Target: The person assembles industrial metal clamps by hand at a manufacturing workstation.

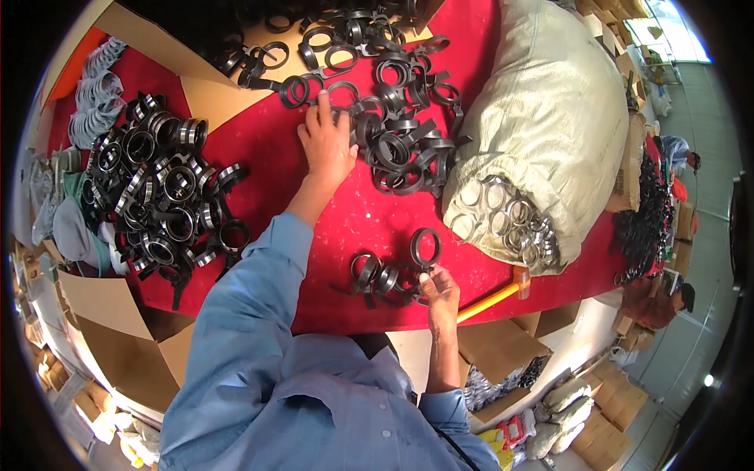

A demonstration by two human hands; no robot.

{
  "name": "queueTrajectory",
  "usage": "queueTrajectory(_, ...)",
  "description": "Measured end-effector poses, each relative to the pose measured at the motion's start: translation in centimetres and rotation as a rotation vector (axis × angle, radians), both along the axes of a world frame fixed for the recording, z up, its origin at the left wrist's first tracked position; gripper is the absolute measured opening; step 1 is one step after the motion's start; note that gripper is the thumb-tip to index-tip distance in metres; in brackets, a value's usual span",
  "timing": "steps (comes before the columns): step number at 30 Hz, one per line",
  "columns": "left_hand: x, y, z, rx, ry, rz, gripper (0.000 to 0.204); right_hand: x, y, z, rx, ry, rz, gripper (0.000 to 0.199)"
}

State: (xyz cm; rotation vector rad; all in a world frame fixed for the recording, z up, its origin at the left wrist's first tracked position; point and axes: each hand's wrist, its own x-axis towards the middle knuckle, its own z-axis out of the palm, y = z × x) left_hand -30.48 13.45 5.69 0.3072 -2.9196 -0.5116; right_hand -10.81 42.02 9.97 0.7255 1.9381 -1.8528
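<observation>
My left hand (326,145) reaches forward to the near left edge of a heap of black rings with short tabs (400,149). Its fingers are stretched out and apart, touching the heap, with nothing visibly gripped. Close to the table's front edge, my right hand (442,294) is closed on the lower part of a black ring with a tab (425,247), which stands upright above the fingers. Just left of it lies a small cluster of black rings (369,275), some with shiny metal inside. A mallet with a yellow handle (491,301) lies right of my right hand.
A large woven sack (550,110) lies at the right, its mouth full of metal rings (518,224). Metal-lined black rings (165,188) are piled at the left on the red table cover (330,235). Open cardboard boxes (110,337) flank me; two people are farther right.
</observation>
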Motion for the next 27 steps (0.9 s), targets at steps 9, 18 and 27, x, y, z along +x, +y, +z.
queueTrajectory(9,2.8,-0.6,-3.9,0.05,0.111,-0.305,0.052,0.6,-0.6,-1.3,-0.038,0.022,0.011,0.03)
queueTrajectory(18,3.5,-1.3,-5.0,0.177,0.208,-0.252,0.048,1.2,-1.3,0.2,-0.064,0.04,0.048,0.026)
queueTrajectory(27,6.2,-4.6,-2.8,0.314,0.303,-0.127,0.026,1.6,-0.8,0.7,-0.151,0.062,-0.101,0.026)
